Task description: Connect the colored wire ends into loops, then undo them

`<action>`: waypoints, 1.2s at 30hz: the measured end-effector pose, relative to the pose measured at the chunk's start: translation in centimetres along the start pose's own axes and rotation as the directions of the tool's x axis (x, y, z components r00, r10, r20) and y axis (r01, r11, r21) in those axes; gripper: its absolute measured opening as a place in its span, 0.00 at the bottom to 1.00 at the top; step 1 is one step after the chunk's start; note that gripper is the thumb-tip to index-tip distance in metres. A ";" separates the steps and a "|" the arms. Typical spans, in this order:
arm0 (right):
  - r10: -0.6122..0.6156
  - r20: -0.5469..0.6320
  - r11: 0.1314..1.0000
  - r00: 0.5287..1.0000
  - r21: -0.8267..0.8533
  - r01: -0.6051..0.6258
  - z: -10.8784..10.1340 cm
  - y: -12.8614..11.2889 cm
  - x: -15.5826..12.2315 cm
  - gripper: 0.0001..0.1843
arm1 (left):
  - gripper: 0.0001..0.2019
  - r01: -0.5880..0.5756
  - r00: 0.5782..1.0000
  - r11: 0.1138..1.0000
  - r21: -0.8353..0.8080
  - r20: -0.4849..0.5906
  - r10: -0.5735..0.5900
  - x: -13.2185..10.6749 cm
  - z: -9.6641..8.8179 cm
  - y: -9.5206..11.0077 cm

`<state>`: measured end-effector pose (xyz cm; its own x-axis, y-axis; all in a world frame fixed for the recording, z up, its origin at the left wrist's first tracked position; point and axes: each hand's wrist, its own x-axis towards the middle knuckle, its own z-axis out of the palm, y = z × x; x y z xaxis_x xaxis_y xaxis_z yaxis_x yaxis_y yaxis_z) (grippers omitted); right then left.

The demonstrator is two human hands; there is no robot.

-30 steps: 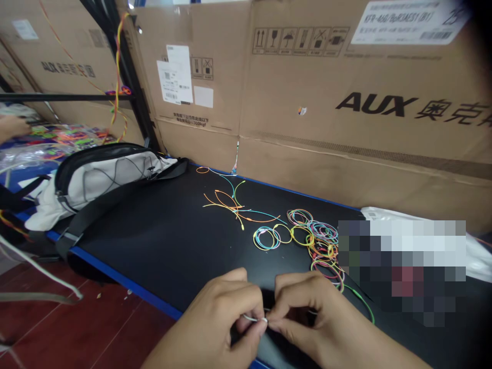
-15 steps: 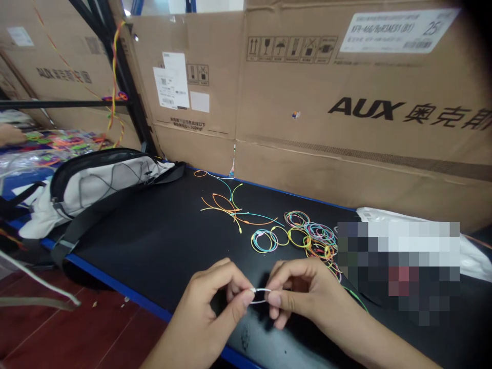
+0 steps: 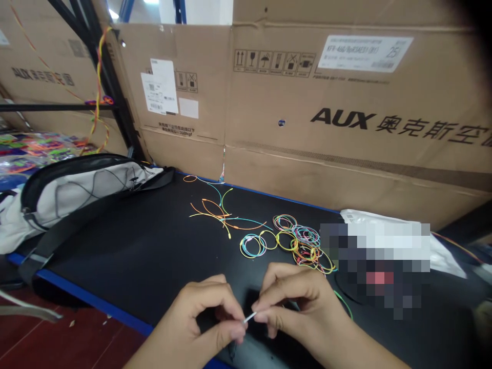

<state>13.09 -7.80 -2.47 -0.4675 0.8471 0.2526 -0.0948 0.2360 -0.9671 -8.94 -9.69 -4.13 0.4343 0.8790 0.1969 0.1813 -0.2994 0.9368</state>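
My left hand (image 3: 202, 320) and my right hand (image 3: 294, 305) meet low in the view above a black tabletop (image 3: 126, 246). Their fingertips pinch a short white wire (image 3: 249, 318), and only a small piece of it shows between them. The rest is hidden by my fingers. Beyond my right hand lie coiled loops of coloured wire (image 3: 253, 246) and a tangled pile of loops (image 3: 307, 251). Loose orange, yellow and teal wires (image 3: 221, 212) lie farther back. A green wire (image 3: 343, 303) curves just right of my right hand.
A grey-white bag with a black strap (image 3: 77, 195) lies on the table's left side. Large cardboard boxes (image 3: 307, 118) line the back edge. A pixelated patch (image 3: 374, 269) covers the right side. A heap of colourful wires (image 3: 31, 148) lies beyond the bag.
My hands have drawn closer together, and the small white wire loop between them now shows as a short end. The whole view has shifted left and slightly up.
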 end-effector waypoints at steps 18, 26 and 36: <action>-0.161 -0.067 0.958 0.985 -0.249 0.140 -0.5 0.0 -0.2 0.08 | 0.08 -0.065 0.982 0.955 0.290 -0.152 0.113 0.0 1.1 -0.1; -0.409 0.115 0.733 0.905 -0.549 0.401 -0.2 0.3 -0.9 0.10 | 0.08 0.009 0.988 0.957 0.291 -0.152 0.037 -0.2 1.3 -0.6; -0.321 -0.048 0.892 0.946 -0.352 0.284 0.4 0.2 -0.4 0.04 | 0.07 0.049 0.971 0.947 0.319 -0.236 0.029 -0.3 2.0 -0.6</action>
<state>12.89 -8.28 -2.79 -0.3700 0.7484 0.5504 0.0920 0.6191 -0.7799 -7.44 -10.48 -5.33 0.2184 0.9327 0.2871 0.4742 -0.3585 0.8041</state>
